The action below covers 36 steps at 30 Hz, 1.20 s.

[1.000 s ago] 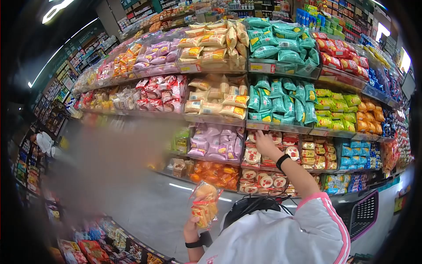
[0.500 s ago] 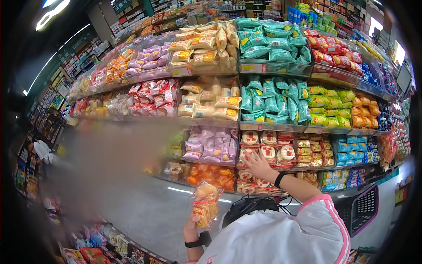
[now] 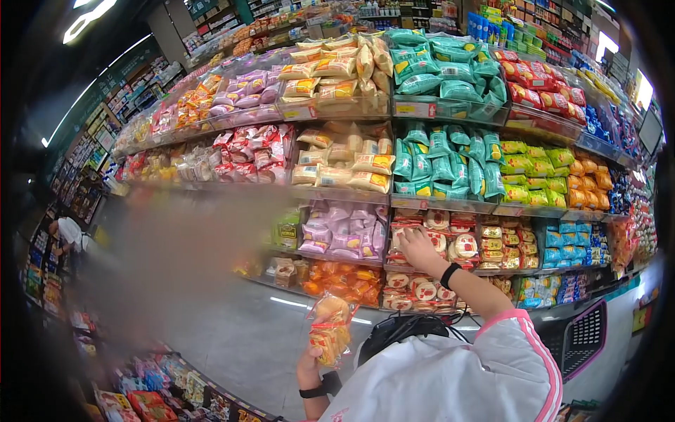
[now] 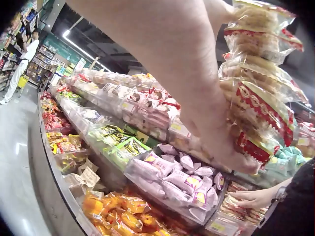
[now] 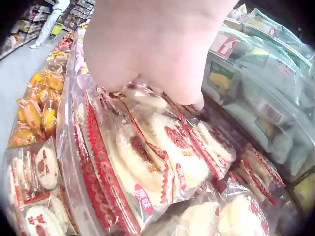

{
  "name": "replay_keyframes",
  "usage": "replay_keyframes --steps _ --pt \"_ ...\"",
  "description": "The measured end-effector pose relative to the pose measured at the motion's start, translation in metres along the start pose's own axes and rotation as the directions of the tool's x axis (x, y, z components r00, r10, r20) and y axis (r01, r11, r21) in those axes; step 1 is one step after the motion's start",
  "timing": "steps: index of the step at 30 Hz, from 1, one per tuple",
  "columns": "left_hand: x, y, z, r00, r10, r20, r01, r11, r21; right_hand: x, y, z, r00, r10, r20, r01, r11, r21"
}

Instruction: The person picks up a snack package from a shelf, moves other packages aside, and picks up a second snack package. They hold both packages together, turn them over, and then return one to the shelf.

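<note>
My left hand [image 3: 308, 367] holds up several clear, red-trimmed packs of round golden crackers [image 3: 329, 332]. In the left wrist view the packs [image 4: 261, 73] form a stack, with that hand's [image 4: 192, 83] fingers curled around one side. My right hand [image 3: 423, 252] reaches into a low shelf bin of pale round biscuits in clear packs with red print [image 3: 464, 246]. Seen from the right wrist, this hand [image 5: 152, 44] touches the upper edges of upright packs [image 5: 182, 152]; its fingertips are partly hidden. From the left wrist, its fingers [image 4: 246, 195] lie fairly straight across the packs.
Lilac packs [image 3: 344, 228] fill the bin to the left, orange packs [image 3: 341, 280] below them. Teal bags [image 3: 443, 165] are above, gold packs [image 3: 503, 243] to the right. A black and purple basket [image 3: 583, 337] stands at lower right. Far left, a person in white [image 4: 22, 66].
My right hand first moved down from the bin's upper edge onto the packs, then slightly up and right, its spread fingers drawing closer together. The left hand still holds its packs.
</note>
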State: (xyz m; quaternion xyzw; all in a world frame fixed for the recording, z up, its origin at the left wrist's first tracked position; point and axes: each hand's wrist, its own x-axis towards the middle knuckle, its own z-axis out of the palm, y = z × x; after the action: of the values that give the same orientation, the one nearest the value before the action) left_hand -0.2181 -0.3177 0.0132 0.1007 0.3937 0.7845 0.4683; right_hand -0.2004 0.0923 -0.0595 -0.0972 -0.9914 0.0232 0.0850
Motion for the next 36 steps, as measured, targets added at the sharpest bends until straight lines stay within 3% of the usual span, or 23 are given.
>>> replay_keyframes --steps 4,5,8,11,15,18,21,24,27,30,31,34,36 --pt "-0.002 -0.001 -0.002 1.0 0.003 -0.013 -0.003 1.0 -0.005 0.01 0.008 -0.014 0.961 0.085 -0.262 -0.115 0.988 -0.104" --pt "-0.002 -0.001 -0.002 1.0 0.003 -0.014 -0.003 1.0 -0.001 0.014 0.012 -0.012 0.961 0.12 -0.248 -0.143 0.987 -0.077" --pt "-0.001 0.001 -0.003 1.0 -0.002 -0.015 0.002 1.0 0.002 0.024 0.025 0.01 0.953 0.302 0.001 -0.301 0.95 -0.084" --pt "0.0 0.002 -0.002 1.0 -0.002 -0.012 0.002 1.0 0.005 0.017 0.021 0.002 0.965 0.243 -0.101 -0.255 0.959 -0.124" --pt "0.002 0.0 -0.003 1.0 -0.012 -0.012 0.012 1.0 0.004 -0.002 0.001 -0.028 0.962 -0.034 -0.269 -0.087 0.901 -0.425" --pt "0.005 0.0 -0.002 1.0 -0.022 -0.003 0.022 1.0 0.007 -0.02 -0.013 -0.028 0.979 -0.159 -0.128 0.109 0.936 -0.336" --pt "0.01 0.001 -0.001 0.999 -0.035 0.011 0.035 0.999 0.015 -0.03 -0.025 -0.053 0.976 -0.189 0.105 0.166 0.967 0.193" --pt "0.014 0.003 0.0 0.999 -0.044 0.024 0.043 0.999 0.025 -0.016 -0.012 -0.035 0.99 -0.106 0.092 0.083 0.97 0.227" --pt "0.015 0.003 0.002 0.998 -0.057 0.028 0.056 0.998 0.026 0.0 0.002 -0.044 0.961 -0.18 -0.212 0.15 0.978 -0.148" --pt "0.014 0.0 0.005 0.997 -0.068 0.034 0.068 0.997 0.023 0.011 0.021 -0.038 0.98 -0.188 -0.067 0.167 0.957 -0.238" --pt "0.015 0.0 0.005 0.997 -0.07 0.035 0.069 0.997 0.022 0.016 0.027 -0.03 0.978 -0.182 -0.098 0.161 0.969 -0.185" --pt "0.013 -0.002 0.006 0.997 -0.075 0.031 0.075 0.997 0.017 0.026 0.032 -0.02 0.995 -0.096 -0.009 0.095 0.993 -0.062" --pt "0.012 -0.004 0.006 0.996 -0.08 0.028 0.08 0.997 0.014 0.032 0.033 -0.011 0.994 -0.094 -0.047 0.09 0.992 -0.086"
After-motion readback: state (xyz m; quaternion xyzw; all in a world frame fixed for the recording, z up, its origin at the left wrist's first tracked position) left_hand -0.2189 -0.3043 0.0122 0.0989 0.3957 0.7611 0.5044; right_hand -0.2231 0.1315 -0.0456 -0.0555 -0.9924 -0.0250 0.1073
